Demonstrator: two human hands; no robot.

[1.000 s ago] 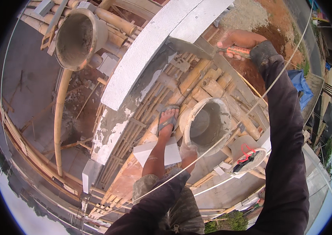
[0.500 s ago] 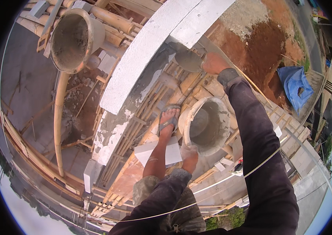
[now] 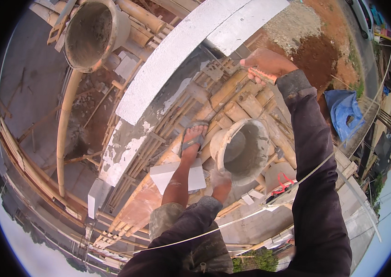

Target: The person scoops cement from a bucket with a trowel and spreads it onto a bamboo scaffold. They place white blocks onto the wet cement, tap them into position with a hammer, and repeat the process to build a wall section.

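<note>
My left hand (image 3: 221,183) is closed on the near left rim of a mortar-crusted bucket (image 3: 218,147), which has wet grey mortar inside. Out to the far right, my right hand (image 3: 269,63) is wrapped round the orange handle of a trowel (image 3: 263,75); its blade is hard to make out from here. Left of that hand runs a wall of white blocks (image 3: 158,69), with grey mortar (image 3: 168,99) smeared down its near side. My sandalled foot (image 3: 193,136) rests on the bamboo between wall and bucket.
A second mortar bucket (image 3: 112,34) stands beyond the wall, near a handsaw (image 3: 57,32). Bamboo poles (image 3: 239,111) form the scaffold underfoot. A white block (image 3: 195,177) lies by my leg. A pale cord (image 3: 251,214) crosses in front of me. Below right lies a blue tarp (image 3: 343,113).
My right hand has lifted and moved right, away from the wall, turning the trowel so its broad grey blade no longer shows. My left hand stays on the bucket rim.
</note>
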